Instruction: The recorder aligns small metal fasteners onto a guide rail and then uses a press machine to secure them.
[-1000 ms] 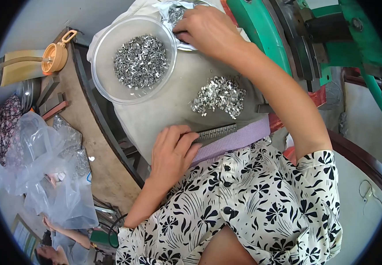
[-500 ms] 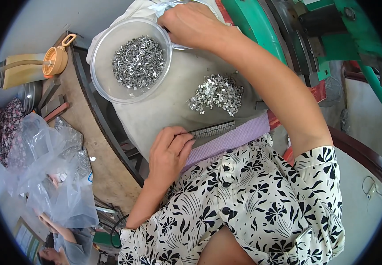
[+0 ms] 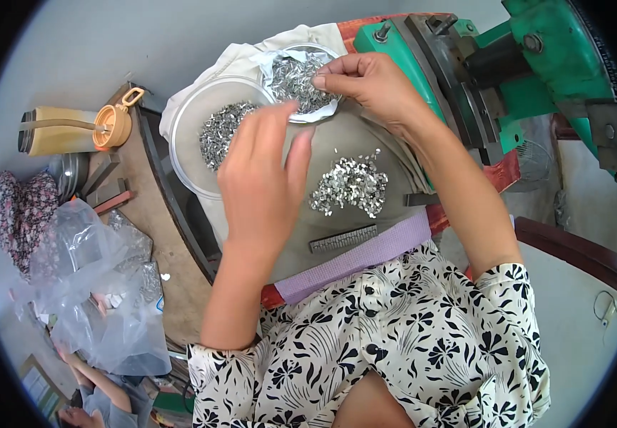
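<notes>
My left hand hovers over the near side of a clear round tub of small silver metal bits, thumb spread and fingers stretched, slightly blurred. Thumb and fingers of my right hand pinch together at the right side of a bowl lined with white sheet; whatever they hold is too small to make out. Thin silver pieces fill that bowl. Closer to me is a loose pile of small flat silver pieces. A dark metal strip with a row of slots lies below it, untouched.
A purple textured band runs along the near table edge. At right stands a green machine with dark metal parts. On the left are an orange-lidded bottle, metal bars and a clear plastic bag. Another person shows at lower left.
My left hand has let go of the slotted strip and risen toward the tub. My right hand has shifted right, uncovering the lined bowl. The whole view has shifted a little.
</notes>
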### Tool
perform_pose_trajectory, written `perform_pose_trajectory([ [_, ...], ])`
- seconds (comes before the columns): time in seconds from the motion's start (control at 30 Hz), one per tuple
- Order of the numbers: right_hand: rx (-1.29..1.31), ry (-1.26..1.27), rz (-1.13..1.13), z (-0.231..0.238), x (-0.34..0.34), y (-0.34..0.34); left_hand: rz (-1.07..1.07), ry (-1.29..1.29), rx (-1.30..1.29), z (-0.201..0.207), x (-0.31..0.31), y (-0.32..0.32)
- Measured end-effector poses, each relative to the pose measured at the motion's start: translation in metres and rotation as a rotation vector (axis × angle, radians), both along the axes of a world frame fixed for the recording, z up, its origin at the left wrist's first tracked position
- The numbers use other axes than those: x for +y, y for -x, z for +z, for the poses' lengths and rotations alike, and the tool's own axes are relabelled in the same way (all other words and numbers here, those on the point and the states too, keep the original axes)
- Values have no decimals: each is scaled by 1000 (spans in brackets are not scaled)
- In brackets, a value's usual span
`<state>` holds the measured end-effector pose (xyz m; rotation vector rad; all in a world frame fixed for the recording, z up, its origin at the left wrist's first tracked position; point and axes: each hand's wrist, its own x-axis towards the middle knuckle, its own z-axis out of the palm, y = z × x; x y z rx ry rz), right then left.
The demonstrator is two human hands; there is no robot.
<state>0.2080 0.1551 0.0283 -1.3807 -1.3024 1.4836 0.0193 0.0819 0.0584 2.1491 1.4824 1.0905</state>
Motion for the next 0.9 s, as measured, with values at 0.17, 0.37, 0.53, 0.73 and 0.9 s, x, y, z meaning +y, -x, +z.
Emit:
perform_pose_trajectory([
  [0.17, 222, 112, -92, 11, -7, 1, -34, 140, -82, -9, 42, -25],
  [0.37, 300, 160, -185, -2, -10, 5, -2, 301, -310, -19, 58, -28],
  [0.53, 256, 141, -237, -1, -13, 13, 11, 211, -138, -23, 65, -22],
  [0.73, 33, 94, -151, 2, -11, 12, 31, 267, -59, -10, 69, -24],
  [0.9, 63, 36, -146, 13, -14, 17, 28, 287, -204, -18, 72, -19],
])
